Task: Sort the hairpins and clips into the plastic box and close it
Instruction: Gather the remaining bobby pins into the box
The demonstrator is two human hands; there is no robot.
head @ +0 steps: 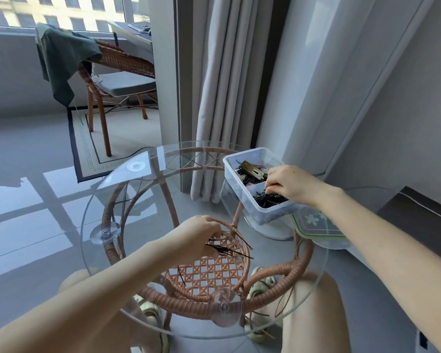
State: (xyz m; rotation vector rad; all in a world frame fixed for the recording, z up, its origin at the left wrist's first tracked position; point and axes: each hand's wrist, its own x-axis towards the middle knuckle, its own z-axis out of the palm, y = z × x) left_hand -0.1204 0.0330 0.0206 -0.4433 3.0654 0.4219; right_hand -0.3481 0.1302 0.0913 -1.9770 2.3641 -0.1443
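A clear plastic box [231, 174] with two compartments stands at the far right of the round glass table [92, 217]. Its far compartment holds metal clips [251, 168]; the near one holds a heap of black hairpins [270, 200]. My right hand [293, 184] reaches into the near compartment, fingertips pinched over the hairpins there. My left hand [196, 239] sits at the table's middle and pinches a bundle of black hairpins [229, 250] lying on the glass. One loose hairpin [181, 275] lies nearer to me. The box lid [321, 226], clear with a green rim, lies beside the box.
The table has a rattan frame [189, 308] under the glass, with suction pads [105, 233] holding the top. Grey curtains [227, 85] hang just behind the box. A rattan chair [117, 80] with a green cloth stands at the back left. My knees show below the glass.
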